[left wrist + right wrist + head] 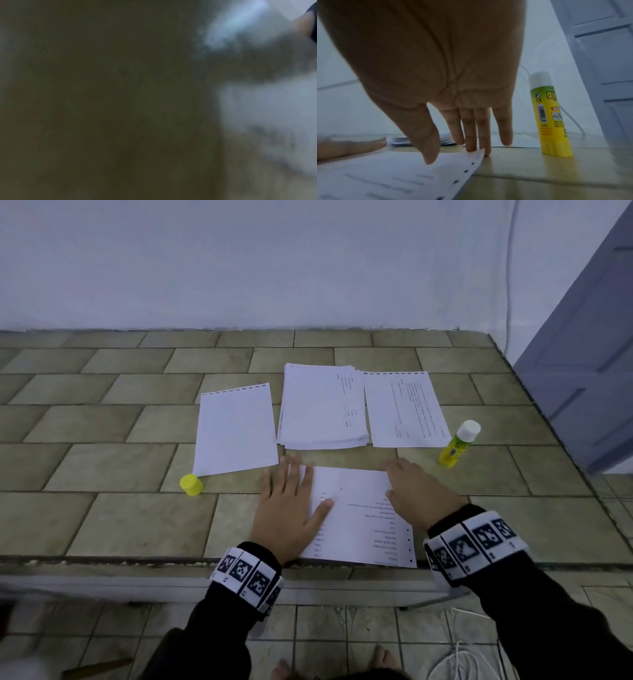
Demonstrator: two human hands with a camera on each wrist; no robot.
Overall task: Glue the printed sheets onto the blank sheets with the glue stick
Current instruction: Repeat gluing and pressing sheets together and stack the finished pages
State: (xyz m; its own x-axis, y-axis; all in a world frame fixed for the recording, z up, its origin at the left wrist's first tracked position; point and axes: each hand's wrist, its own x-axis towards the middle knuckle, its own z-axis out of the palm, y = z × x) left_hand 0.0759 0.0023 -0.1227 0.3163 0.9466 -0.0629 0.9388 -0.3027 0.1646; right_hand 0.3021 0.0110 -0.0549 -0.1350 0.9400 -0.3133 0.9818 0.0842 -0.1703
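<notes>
Pressing flat on the near printed sheet, the left hand lies with fingers straight and spread, and the right hand touches its far right corner with straight fingers, gripping nothing. The uncapped glue stick stands upright just right of that hand; its yellow cap sits beside the blank sheet, left of the printed stack

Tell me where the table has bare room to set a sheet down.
Bare tiles lie left of the blank sheet and yellow cap, and behind the papers toward the wall. Crowded: between the stack, glue stick and both hands.
</notes>
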